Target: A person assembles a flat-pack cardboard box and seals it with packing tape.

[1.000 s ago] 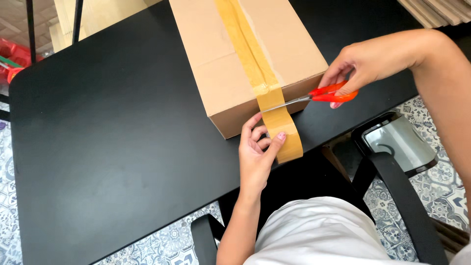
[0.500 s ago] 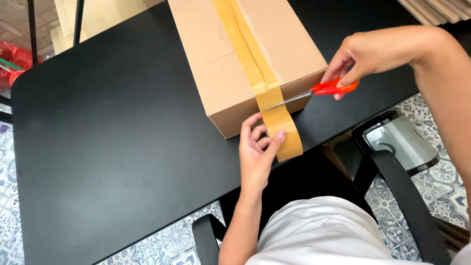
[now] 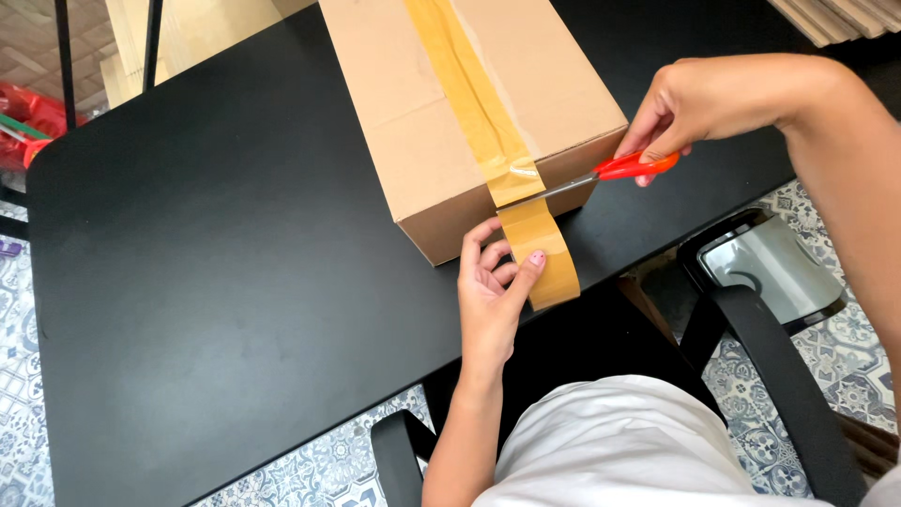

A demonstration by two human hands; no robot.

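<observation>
1. Brown corrugated cardboard makes up the box (image 3: pixel 441 122), which lies on the black bench (image 3: pixel 216 282) with its near end close to the bench's front edge.
2. A strip of tan packing tape (image 3: pixel 479 103) runs along the middle of the box top, bends over the near top edge and hangs down past the end face as a loose tail.
3. The left hand (image 3: pixel 493 291) comes up from below the bench edge; its thumb and fingertips pinch the hanging tail of tape just in front of the box's end face, grasping the tape and holding it away from the cardboard.
4. The right hand (image 3: pixel 713 99) reaches in from the right and is clenched around the orange handles of a pair of scissors (image 3: pixel 601 174).
5. The scissors' metal blades point left, lying along the box's near top edge with their tip meeting the tape right where it folds over that edge. Whether the blades are parted or closed cannot be told.
6. A black office chair armrest (image 3: pixel 779 366) stands at the lower right over a patterned tile floor (image 3: pixel 835 376); the person's white clothing (image 3: pixel 629 441) fills the bottom centre.
7. Something red (image 3: pixel 28 117) lies beyond the bench's far left corner.
</observation>
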